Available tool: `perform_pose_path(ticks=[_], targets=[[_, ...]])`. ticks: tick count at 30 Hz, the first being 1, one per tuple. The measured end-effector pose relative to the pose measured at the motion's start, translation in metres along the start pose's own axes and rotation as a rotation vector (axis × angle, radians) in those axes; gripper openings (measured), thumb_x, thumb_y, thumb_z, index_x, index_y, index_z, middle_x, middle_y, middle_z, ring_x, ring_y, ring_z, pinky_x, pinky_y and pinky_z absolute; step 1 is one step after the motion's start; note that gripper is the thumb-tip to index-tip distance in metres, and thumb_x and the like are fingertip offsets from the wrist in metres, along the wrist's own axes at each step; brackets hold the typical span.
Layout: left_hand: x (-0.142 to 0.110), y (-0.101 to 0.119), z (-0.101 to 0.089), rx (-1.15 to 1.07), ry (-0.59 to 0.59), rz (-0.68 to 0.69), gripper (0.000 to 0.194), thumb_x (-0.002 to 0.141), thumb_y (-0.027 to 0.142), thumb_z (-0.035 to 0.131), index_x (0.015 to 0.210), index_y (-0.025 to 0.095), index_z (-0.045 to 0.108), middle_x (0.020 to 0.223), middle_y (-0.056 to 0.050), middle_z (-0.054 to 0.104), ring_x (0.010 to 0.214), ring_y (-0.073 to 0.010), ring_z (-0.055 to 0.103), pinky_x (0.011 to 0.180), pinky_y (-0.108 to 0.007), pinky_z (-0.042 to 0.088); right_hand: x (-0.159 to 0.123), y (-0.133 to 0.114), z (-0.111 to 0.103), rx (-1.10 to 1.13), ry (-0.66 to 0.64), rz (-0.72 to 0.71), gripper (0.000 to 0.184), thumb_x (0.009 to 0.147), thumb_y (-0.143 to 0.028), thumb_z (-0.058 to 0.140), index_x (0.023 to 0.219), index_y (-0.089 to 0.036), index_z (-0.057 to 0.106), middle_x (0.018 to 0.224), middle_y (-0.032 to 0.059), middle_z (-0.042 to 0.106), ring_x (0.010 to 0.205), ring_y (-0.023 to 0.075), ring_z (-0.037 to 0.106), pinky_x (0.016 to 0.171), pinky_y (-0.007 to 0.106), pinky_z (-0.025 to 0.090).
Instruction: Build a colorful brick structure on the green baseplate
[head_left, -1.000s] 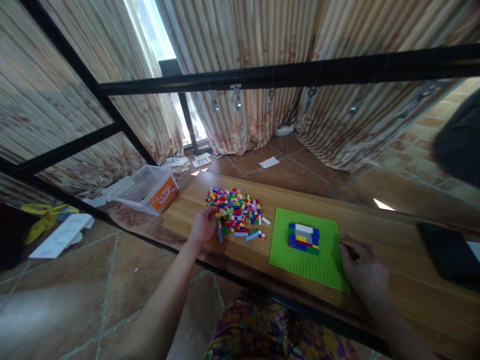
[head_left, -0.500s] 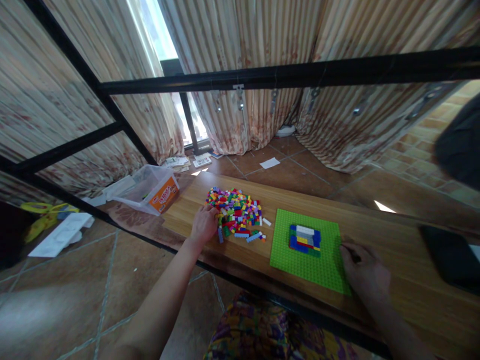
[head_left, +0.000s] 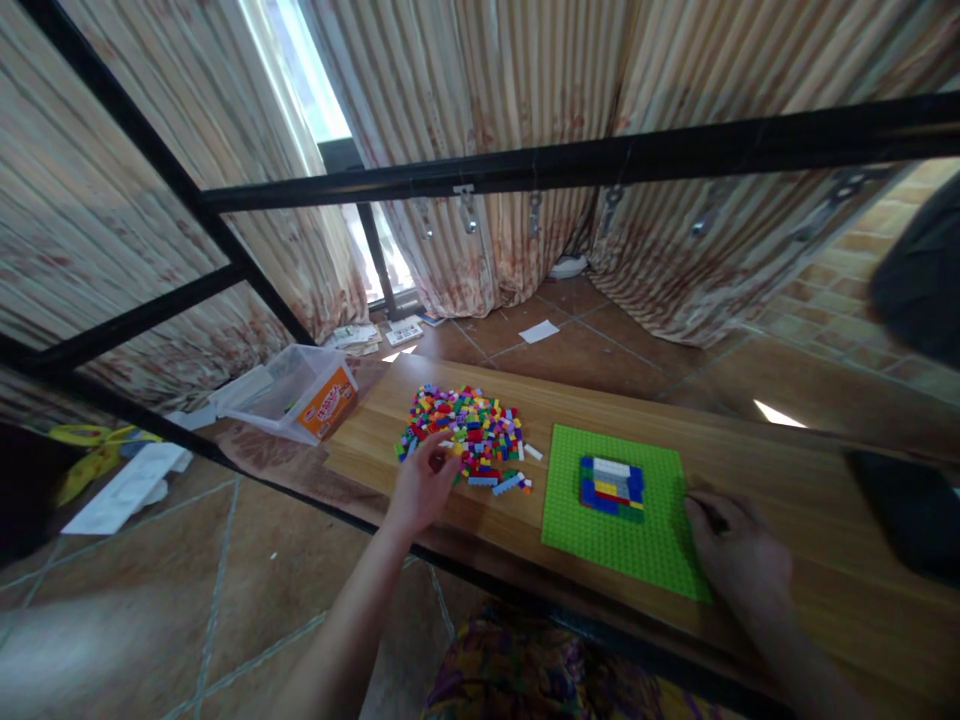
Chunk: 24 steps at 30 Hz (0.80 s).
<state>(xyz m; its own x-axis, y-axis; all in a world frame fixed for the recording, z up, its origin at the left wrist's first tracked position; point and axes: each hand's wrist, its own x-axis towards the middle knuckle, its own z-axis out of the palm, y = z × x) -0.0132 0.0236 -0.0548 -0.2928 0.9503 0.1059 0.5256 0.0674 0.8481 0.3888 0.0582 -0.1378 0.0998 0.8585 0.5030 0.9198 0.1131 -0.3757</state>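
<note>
Bricks (head_left: 484, 420) near box (head_left: 276, 424) (orange label (head_left: 327, 404))

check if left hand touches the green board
Apart: the head view shows bricks and bare wood between the left hand and the green board.

No word, brand or number can be read with certainty. The orange label (head_left: 328, 403) on the clear plastic box (head_left: 271, 424) bears white lettering (too blurred to make out), and the white printed sheet (head_left: 404, 332) on the floor (head_left: 581, 352) shows dark, illegible marks.
</note>
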Motion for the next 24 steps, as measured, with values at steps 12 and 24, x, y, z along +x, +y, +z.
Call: perform_pose_path(ticks=[12, 24], targets=[[-0.003, 0.064, 0.117, 0.012, -0.347, 0.161, 0.033, 0.077, 0.029, 0.068, 0.109, 0.021, 0.068, 0.087, -0.001, 0.068, 0.077, -0.0145, 0.060, 0.073, -0.025, 0.047, 0.002, -0.004, 0.001, 0.101, 0.019, 0.001, 0.032, 0.088, -0.044, 0.050, 0.087, -0.019, 0.071, 0.093, 0.0090, 0.069, 0.084, 0.0228, 0.063, 0.075, 0.036, 0.052], [0.030, 0.057, 0.159, 0.020, -0.432, 0.006, 0.043, 0.069, 0.029, 0.075, 0.110, 0.016, 0.071, 0.074, -0.001, 0.068, 0.065, -0.0123, 0.059, 0.063, -0.023, 0.045, 0.003, -0.012, -0.004, 0.114, -0.006, 0.054, 0.029, 0.089, -0.038, 0.049, 0.084, -0.019, 0.071, 0.090, 0.0086, 0.068, 0.083, 0.0221, 0.062, 0.079, 0.036, 0.051]])
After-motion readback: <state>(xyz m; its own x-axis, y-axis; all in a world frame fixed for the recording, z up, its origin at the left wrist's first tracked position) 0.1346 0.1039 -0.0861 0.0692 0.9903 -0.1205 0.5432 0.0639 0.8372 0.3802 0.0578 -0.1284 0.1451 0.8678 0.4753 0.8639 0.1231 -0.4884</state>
